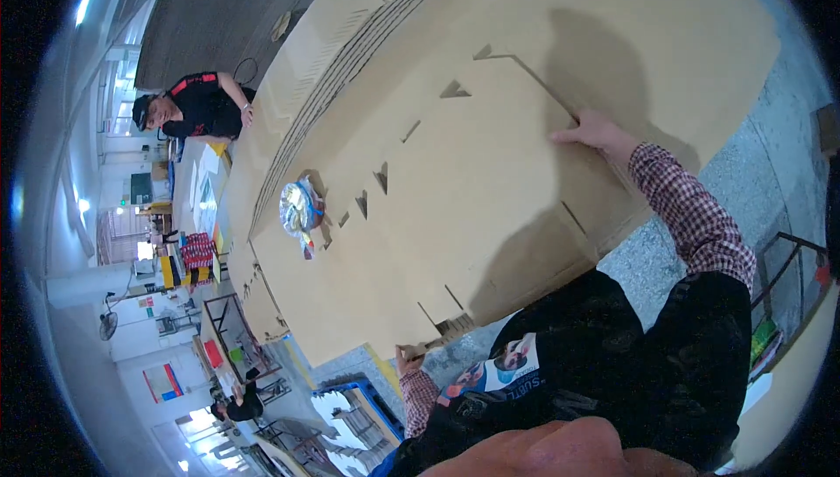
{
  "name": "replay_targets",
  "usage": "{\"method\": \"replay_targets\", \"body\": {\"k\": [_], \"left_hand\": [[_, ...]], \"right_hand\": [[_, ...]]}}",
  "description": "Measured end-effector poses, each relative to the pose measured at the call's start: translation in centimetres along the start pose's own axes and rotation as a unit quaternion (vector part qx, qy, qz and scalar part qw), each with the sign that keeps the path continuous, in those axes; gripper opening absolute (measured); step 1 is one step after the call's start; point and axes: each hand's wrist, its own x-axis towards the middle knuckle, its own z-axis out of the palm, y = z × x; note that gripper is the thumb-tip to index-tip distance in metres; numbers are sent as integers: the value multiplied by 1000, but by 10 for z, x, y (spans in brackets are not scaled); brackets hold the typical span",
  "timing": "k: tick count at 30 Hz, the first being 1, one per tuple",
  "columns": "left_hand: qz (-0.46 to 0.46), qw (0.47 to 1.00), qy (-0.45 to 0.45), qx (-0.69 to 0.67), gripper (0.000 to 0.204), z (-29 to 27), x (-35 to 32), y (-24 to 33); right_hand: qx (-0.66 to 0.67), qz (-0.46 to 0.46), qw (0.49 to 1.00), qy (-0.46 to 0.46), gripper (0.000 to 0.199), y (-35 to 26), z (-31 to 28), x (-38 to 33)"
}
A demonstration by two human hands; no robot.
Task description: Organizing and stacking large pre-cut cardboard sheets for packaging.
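Gripping the near corner of a large flat brown corrugated cardboard sheet (455,188), the left hand (408,358) has its fingers closed on the edge. Further out, the right hand (595,132) lies fingers together, flat on the sheet's right edge. Beyond, a shiny foil-wrapped round bundle (299,206) rests on the stack. A person in black (194,107) stands far off.

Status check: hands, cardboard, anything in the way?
Left hand grips cardboard sheet at near corner. Right hand flat on far edge. Tape roll sits on sheet.
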Motion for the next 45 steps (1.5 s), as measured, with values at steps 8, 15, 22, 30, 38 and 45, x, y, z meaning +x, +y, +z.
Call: {"method": "replay_targets", "body": {"k": [8, 15, 22, 30, 38, 45], "left_hand": [[86, 986, 40, 140, 44, -5, 6, -8], [232, 964, 33, 123, 35, 22, -16, -46], [362, 931, 43, -2, 41, 60, -32, -73], [390, 919, 33, -49, 49, 97, -66, -81], [389, 921, 20, -15, 49, 67, -41, -75], [328, 942, 60, -34, 48, 53, -22, -70]], "right_hand": [[-41, -9, 998, -49, 71, -21, 4, -1], [139, 71, 975, -157, 61, 2, 20, 23], [69, -9, 996, -52, 40, -50, 28, -9], [-321, 65, 945, 0, 61, -109, 43, -53], [-72, 81, 993, -42, 62, -46, 2, -12], [-68, -91, 994, 8, 62, -45, 19, -10]]}}
